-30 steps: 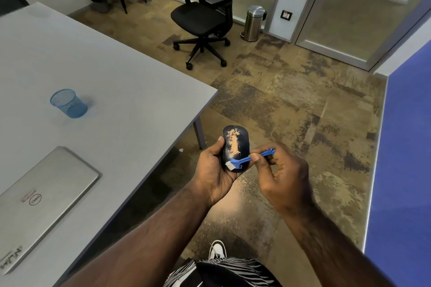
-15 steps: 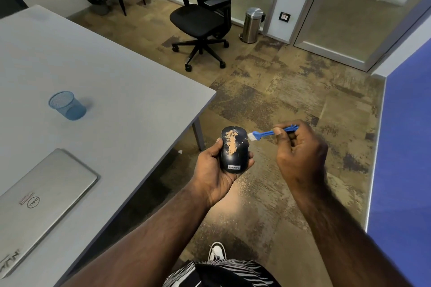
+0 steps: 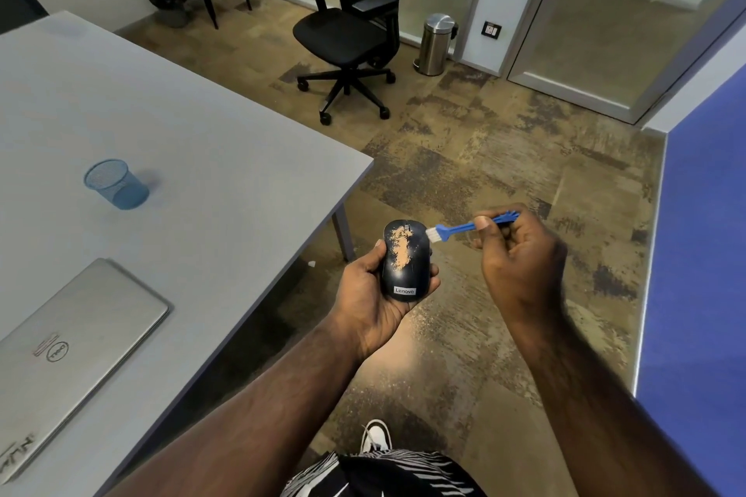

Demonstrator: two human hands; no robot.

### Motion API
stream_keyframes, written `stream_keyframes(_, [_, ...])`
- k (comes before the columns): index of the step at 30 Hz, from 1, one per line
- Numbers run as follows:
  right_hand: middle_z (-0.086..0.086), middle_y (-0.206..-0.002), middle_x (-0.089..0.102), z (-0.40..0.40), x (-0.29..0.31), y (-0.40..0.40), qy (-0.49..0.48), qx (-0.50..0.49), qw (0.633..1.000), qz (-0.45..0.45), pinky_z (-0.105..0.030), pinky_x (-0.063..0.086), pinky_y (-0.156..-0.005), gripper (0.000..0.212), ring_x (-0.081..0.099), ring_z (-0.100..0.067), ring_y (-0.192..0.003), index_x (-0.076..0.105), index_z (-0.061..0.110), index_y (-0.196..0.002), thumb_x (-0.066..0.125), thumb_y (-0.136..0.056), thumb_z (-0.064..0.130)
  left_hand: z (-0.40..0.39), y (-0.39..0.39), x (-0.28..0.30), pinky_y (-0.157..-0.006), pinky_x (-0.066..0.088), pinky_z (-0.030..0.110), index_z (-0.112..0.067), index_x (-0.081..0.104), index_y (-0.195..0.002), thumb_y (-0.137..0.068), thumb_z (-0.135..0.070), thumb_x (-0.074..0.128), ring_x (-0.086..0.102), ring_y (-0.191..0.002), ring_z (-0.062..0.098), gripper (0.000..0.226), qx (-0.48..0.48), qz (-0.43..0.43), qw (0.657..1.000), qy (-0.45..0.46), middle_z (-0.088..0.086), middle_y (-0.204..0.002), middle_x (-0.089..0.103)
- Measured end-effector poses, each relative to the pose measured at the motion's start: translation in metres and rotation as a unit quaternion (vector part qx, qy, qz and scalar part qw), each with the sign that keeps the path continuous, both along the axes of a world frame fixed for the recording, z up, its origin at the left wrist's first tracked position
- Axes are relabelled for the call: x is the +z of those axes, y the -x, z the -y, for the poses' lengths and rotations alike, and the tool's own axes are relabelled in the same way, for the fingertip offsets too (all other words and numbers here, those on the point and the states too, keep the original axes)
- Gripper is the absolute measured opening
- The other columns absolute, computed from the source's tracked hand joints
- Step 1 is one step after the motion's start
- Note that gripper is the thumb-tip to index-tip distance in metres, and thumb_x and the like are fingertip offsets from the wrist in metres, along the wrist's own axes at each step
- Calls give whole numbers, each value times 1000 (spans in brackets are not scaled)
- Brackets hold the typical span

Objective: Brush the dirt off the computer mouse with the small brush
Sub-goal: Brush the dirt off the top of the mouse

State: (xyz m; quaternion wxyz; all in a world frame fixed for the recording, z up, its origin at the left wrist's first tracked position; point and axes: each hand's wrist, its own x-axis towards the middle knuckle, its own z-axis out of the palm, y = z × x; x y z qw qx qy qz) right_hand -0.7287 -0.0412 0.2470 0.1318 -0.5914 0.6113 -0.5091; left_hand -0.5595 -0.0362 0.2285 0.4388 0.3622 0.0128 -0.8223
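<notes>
My left hand [image 3: 373,295] cradles a black computer mouse [image 3: 405,260] over the floor, just off the table's corner. A streak of orange-brown dirt runs down the mouse's top half. My right hand [image 3: 518,254] pinches a small blue brush [image 3: 464,229] by its handle. The brush's white bristles point left and sit at the mouse's upper right edge, touching or nearly touching it.
A grey table [image 3: 193,157] fills the left, bearing a blue mesh cup [image 3: 116,184] and a closed silver laptop [image 3: 68,351]. A black office chair [image 3: 351,32] and a steel bin [image 3: 436,44] stand farther back. A blue wall [image 3: 702,274] runs along the right.
The brush has swept from the mouse's lower end up to its upper right edge. My right hand moved up and to the right. The mouse stays in my left hand.
</notes>
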Motion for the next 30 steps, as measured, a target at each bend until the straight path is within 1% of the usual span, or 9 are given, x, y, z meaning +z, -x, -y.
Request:
stream_keyframes(5, [15,-71,67,-2,4,-1,18,31,998,42,-31,57,-54,5,68,-8,-62,64,35,-89,60,-90,31,-1,-1,1,-71,61,42,6,52,-126,-100,-38,36,62,-91,38,54,-1,-2,1000,3,31,-114,59])
stream_keyframes(8, [8,-70,68,-2,0,-5,-5,35,999,28,-38,58,-56,6,69,-14,-62,65,29,-89,60,-89,32,-1,-1,2,-69,61,42,6,54,-123,-100,-38,36,63,-89,38,53,-1,1,1000,5,30,-106,63])
stream_keyframes(11, [3,-69,68,4,1,-4,-15,2,1000,13,-45,57,-55,3,70,-21,-62,64,29,-91,62,-92,27,-2,-2,1,-71,60,42,7,53,-126,-100,-38,35,63,-89,37,55,-5,11,1000,3,28,-115,61])
stream_keyframes(14, [11,-68,67,6,6,-1,0,9,999,32,-42,56,-51,10,69,-18,-59,62,38,-85,63,-90,30,-3,-1,0,-77,58,42,6,53,-127,-100,-39,34,63,-91,36,56,-9,19,1000,4,28,-119,59])
stream_keyframes(17, [4,-67,69,2,5,-2,-14,63,997,40,-40,55,-51,5,68,-21,-59,63,36,-83,61,-87,35,-3,0,0,-75,59,41,6,55,-124,-100,-39,35,63,-89,37,55,-6,17,1000,3,29,-108,63])
stream_keyframes(22, [9,-63,65,12,1,-4,-23,16,1000,-7,-19,46,-49,5,62,-6,-55,65,27,-85,62,-88,29,-3,1,-1,-76,58,42,6,55,-124,-100,-40,35,63,-89,36,56,-13,23,1000,5,27,-113,62])
stream_keyframes(24, [10,-63,65,18,4,-2,-23,-3,1000,2,-25,51,-51,5,63,-4,-54,67,26,-89,63,-90,28,-4,2,-1,-77,57,43,6,53,-127,-100,-39,34,63,-90,36,56,-16,24,1000,3,26,-115,62])
stream_keyframes(27, [4,-66,68,19,6,2,-29,16,999,27,-40,58,-52,9,69,-18,-59,66,32,-85,60,-88,38,-4,2,-1,-76,58,42,6,54,-125,-100,-39,34,64,-89,37,55,-15,25,1000,2,25,-111,64])
stream_keyframes(30, [5,-67,68,16,4,1,-33,47,998,28,-43,58,-52,8,70,-18,-59,62,38,-79,60,-85,42,-3,1,0,-76,58,41,5,55,-124,-100,-39,34,64,-89,36,54,-13,28,999,7,27,-112,63])
